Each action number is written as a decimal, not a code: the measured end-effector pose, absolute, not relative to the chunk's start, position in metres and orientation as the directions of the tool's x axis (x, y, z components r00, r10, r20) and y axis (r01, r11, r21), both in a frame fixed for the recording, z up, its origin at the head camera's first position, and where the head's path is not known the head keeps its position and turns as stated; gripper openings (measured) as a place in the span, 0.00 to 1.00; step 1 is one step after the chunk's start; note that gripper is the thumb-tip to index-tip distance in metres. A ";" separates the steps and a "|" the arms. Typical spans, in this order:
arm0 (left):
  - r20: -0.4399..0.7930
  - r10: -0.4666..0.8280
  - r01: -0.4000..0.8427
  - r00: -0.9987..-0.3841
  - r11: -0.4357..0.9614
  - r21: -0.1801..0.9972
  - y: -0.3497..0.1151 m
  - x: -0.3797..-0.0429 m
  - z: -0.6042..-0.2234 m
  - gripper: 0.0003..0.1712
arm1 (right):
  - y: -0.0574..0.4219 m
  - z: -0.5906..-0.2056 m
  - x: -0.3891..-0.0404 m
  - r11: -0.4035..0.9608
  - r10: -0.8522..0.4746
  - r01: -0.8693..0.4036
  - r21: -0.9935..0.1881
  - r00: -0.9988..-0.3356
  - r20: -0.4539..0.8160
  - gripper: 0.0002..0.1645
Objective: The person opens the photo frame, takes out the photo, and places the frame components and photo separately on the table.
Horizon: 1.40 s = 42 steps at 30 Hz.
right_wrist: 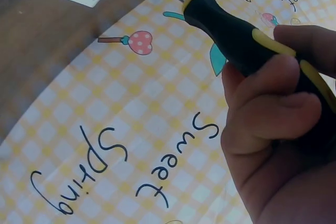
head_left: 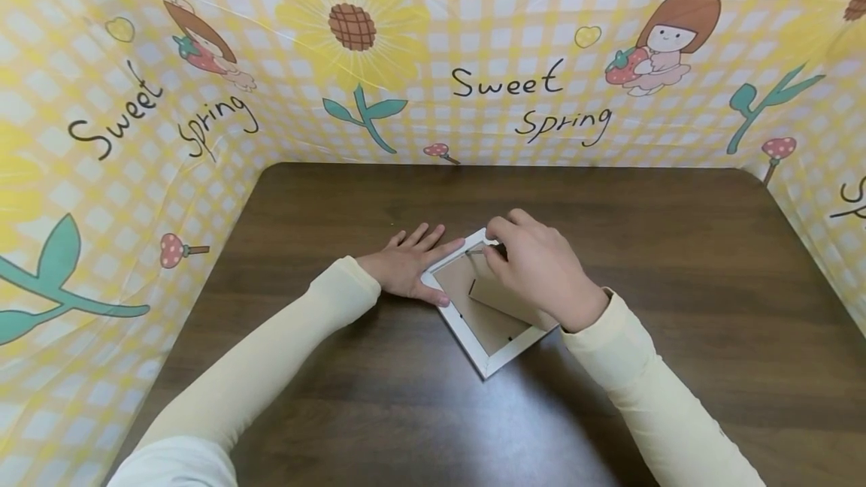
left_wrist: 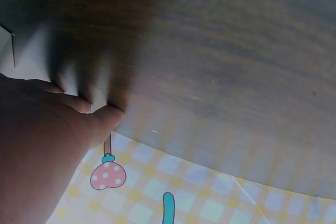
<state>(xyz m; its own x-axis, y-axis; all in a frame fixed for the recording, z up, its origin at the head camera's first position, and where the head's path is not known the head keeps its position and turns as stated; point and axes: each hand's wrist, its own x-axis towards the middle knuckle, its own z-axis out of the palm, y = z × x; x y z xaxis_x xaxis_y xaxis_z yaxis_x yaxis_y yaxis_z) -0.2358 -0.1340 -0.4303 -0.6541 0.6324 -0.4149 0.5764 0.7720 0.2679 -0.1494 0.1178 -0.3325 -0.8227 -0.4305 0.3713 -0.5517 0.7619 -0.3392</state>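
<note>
A white picture frame [head_left: 467,344] lies face down and turned cornerwise on the table, its brown backing board [head_left: 455,276] and fold-out stand [head_left: 501,297] uppermost. Several small dark tabs dot the board's edge. My left hand [head_left: 409,269] rests spread over the frame's left corner, thumb and index finger along the white border. Above the far part of the frame, my right hand [head_left: 541,265] grips a screwdriver [right_wrist: 226,30] by its black and yellow handle. The screwdriver's metal shaft [head_left: 475,252] points left, close over the backing's far edge near a tab.
The dark wooden table [head_left: 338,412] has rounded far corners. A yellow checked cloth [head_left: 433,119] with flowers and lettering hangs along the back and both sides. Pale sleeves [head_left: 271,352] cover both forearms.
</note>
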 end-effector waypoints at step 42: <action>-0.395 0.654 0.596 -0.645 0.754 0.276 -0.135 -0.234 -0.428 0.62 | 0.083 -0.293 -0.203 0.805 -0.508 -0.527 -0.274 -0.850 0.141 0.21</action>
<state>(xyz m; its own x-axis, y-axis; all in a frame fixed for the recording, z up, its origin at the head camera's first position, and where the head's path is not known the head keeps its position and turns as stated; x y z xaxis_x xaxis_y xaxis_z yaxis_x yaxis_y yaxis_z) -0.2335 -0.1345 -0.4276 -0.6453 0.6541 -0.3947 0.5956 0.7543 0.2762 -0.2028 0.0825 -0.2927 -0.8497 -0.5081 0.1409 -0.5266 0.8046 -0.2745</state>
